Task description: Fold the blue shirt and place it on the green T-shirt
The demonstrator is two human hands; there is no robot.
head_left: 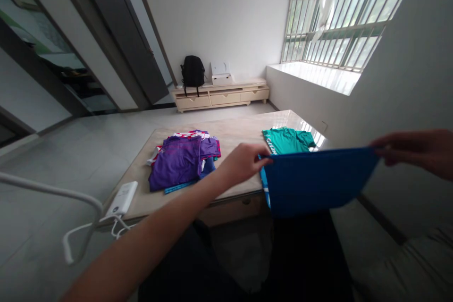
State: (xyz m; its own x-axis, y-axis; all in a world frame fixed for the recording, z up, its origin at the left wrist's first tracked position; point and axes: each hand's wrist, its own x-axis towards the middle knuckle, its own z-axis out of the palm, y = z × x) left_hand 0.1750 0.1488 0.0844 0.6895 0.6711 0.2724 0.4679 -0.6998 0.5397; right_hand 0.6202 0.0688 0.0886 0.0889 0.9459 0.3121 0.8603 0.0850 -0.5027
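A blue piece of clothing [318, 179] hangs stretched between my two hands, over my knees and the table's front edge. My left hand [246, 160] pinches its upper left corner, and my right hand [414, 148] grips the upper right corner. Its exact kind does not show. Behind it a green shirt [288, 139] with white lettering lies on the right of the table, partly covered by the blue cloth. On the table's left rests a pile of clothes with purple shorts [180, 160] on top; red, white and blue fabric shows around them.
A white power bank [122, 198] with a white cable lies at the front left of the marble-topped table [233, 127]. A bent white rod [53, 191] crosses the lower left. Against the far wall, a low cabinet [226, 99] carries a black backpack [193, 73] and a white box [221, 79].
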